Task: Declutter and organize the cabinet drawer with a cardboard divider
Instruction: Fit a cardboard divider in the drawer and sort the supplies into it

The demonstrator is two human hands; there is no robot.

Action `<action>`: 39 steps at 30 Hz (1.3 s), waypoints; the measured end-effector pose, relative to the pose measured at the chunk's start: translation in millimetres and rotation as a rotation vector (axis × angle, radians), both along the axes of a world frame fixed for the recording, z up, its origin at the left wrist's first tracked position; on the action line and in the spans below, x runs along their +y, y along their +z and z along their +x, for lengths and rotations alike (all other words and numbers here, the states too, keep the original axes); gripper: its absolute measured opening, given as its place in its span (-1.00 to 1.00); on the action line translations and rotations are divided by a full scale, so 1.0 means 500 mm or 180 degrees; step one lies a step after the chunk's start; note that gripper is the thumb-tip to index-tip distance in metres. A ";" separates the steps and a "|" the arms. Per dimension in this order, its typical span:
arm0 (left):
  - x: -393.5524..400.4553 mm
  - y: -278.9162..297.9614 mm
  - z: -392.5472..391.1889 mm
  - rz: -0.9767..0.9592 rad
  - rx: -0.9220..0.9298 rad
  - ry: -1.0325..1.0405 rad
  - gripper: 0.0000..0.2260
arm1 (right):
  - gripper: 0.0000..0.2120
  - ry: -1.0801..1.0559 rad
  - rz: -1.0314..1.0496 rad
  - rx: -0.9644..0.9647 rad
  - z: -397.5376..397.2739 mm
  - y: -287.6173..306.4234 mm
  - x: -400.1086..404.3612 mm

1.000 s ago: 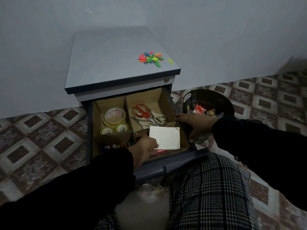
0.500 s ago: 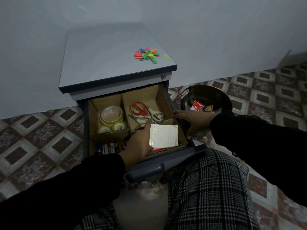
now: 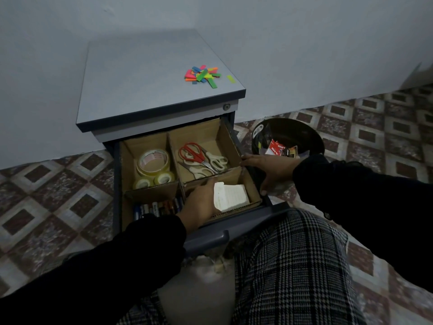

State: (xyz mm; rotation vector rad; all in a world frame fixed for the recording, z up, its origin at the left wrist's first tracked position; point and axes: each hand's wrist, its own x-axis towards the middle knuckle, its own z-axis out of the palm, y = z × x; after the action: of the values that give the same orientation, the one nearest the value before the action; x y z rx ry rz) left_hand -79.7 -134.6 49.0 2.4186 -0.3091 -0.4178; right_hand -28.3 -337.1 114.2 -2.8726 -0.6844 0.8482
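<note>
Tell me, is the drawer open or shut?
Open. The drawer is pulled out from the cabinet, so its scissors and tape rolls show.

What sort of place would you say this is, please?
Probably a home room or small office corner: a grey pedestal cabinet stands against a plain white wall on a patterned tile floor, with a round black waste bin beside its stationery-filled drawer.
</note>
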 end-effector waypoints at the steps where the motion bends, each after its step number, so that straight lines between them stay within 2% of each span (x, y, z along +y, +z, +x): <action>1: 0.003 -0.003 0.003 -0.0032 0.0033 0.0004 -0.33 | -0.12 -0.0003 0.0009 0.0004 0.001 -0.001 -0.001; 7: 0.013 -0.002 0.024 0.0158 0.0240 -0.0030 -0.24 | -0.08 0.0012 -0.0016 -0.0009 0.010 -0.014 -0.005; 11: 0.006 0.002 0.030 0.0315 0.0646 0.0051 -0.17 | -0.07 0.0028 -0.0026 -0.0010 0.011 -0.015 -0.005; 14: 0.007 -0.002 0.032 0.0281 0.0838 0.0315 -0.28 | -0.07 0.0008 0.0005 0.0002 0.013 -0.017 -0.006; 18: 0.008 -0.011 0.035 -0.0102 0.1175 0.0747 -0.43 | -0.07 -0.0007 -0.0026 -0.0023 0.015 -0.022 -0.006; 25: 0.006 -0.014 0.032 0.0263 0.0865 0.0382 -0.39 | -0.08 -0.0084 0.0048 0.0071 0.016 -0.022 -0.007; 28: 0.008 -0.010 0.032 0.0528 0.0576 0.0191 -0.46 | -0.09 -0.0130 0.0086 0.0109 0.014 -0.021 -0.008; 34: 0.011 -0.006 0.030 0.0750 0.0415 -0.0150 -0.49 | -0.08 -0.0141 0.0092 0.0143 0.010 -0.018 -0.003; 39: 0.015 -0.006 0.030 0.0724 0.0335 -0.0129 -0.51 | -0.08 -0.0171 0.0087 0.0157 0.007 -0.013 -0.001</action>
State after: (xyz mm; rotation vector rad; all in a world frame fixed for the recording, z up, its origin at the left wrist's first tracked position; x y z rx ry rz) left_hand -64.9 -126.9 46.1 2.6027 -0.2773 -0.6259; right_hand -24.7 -337.7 107.6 -2.8219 -0.6061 0.8920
